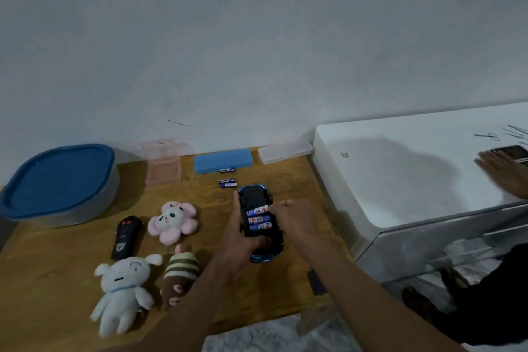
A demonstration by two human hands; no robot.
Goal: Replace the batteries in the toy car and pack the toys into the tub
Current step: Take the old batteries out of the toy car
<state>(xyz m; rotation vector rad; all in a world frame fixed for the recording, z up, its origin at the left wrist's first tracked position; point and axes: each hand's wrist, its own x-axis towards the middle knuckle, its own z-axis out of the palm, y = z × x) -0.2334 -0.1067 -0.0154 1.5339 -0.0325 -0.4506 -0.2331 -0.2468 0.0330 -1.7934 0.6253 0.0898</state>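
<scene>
The blue toy car (254, 197) lies upside down on the wooden table (63, 266), its battery bay uncovered with three blue-and-white batteries (258, 219) inside. My left hand (243, 240) grips the car from the left side and underneath. My right hand (288, 217) has its fingertips on the right end of the top battery. Three loose batteries (227, 182) lie just behind the car. A grey tub with a blue lid (57, 180) stands at the back left. A black cover piece (316, 283) lies at the table's right edge.
A black remote (125, 236), a pink flower plush (173, 221), a white plush (123, 290) and a striped brown plush (180, 274) lie left of the car. A blue case (223, 160) and clear boxes (284, 151) line the wall. Another person's hand (505, 173) rests on a white cabinet (400, 174) at right.
</scene>
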